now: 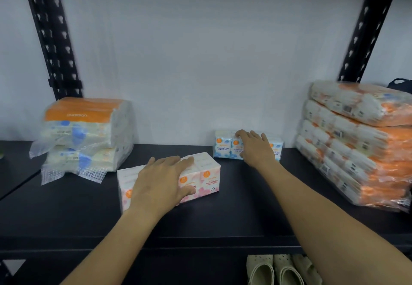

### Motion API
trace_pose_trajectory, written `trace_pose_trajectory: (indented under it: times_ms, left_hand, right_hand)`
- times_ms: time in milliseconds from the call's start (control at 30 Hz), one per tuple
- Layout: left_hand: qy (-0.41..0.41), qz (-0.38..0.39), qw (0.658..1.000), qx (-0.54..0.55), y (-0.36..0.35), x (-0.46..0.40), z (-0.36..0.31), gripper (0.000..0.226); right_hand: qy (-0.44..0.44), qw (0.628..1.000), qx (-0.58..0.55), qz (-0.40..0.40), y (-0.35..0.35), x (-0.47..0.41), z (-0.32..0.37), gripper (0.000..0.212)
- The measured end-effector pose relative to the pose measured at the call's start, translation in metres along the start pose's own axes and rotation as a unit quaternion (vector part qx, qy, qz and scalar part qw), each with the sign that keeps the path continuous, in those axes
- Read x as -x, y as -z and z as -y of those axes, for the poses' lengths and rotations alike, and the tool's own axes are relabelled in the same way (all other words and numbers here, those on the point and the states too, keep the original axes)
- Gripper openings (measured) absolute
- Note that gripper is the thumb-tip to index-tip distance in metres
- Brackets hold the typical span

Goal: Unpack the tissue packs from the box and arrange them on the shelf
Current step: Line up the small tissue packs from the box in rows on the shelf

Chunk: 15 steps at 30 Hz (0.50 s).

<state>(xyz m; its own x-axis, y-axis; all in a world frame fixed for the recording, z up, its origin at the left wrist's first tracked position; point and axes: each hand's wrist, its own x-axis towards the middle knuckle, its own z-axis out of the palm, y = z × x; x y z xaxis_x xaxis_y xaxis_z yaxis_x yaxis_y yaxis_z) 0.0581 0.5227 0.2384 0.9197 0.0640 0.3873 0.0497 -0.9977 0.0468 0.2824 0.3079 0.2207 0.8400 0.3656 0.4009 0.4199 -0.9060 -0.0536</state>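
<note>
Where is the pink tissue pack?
The pink tissue pack lies mid-shelf under the left hand, in front of the two stacked packs at the left.

The left hand (163, 178) lies flat over the pink tissue pack (200, 173), covering the middle of its top and part of its front print. At two o'clock from it, the right hand (256, 148) hides the middle of the blue tissue pack (224, 144), so the label there cannot be read. The stack of orange packs (356, 148) at three o'clock is blurred and cut by the right edge. A dark bag (399, 84) behind it shows only its top. The shoes (274, 270) at six o'clock are cut by the bottom edge.
</note>
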Motion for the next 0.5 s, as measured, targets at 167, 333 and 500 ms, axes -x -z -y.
trace_pose_trajectory:
  times_ms: [167,333,500]
  left_hand:
    - [-0.002,-0.003,1.0,0.005,-0.001,-0.001,0.001,0.077]
    - [-0.008,-0.006,1.0,0.0,-0.004,-0.003,0.004,0.078]
    - [-0.016,-0.011,1.0,0.004,-0.005,-0.003,0.007,0.077]
  right_hand:
    - [0.018,1.0,0.001,0.002,0.003,-0.01,0.01,0.06]
    - [0.081,0.996,-0.007,0.038,0.006,-0.029,0.036,0.054]
    - [0.132,0.988,-0.027,0.081,0.006,-0.048,0.056,0.058]
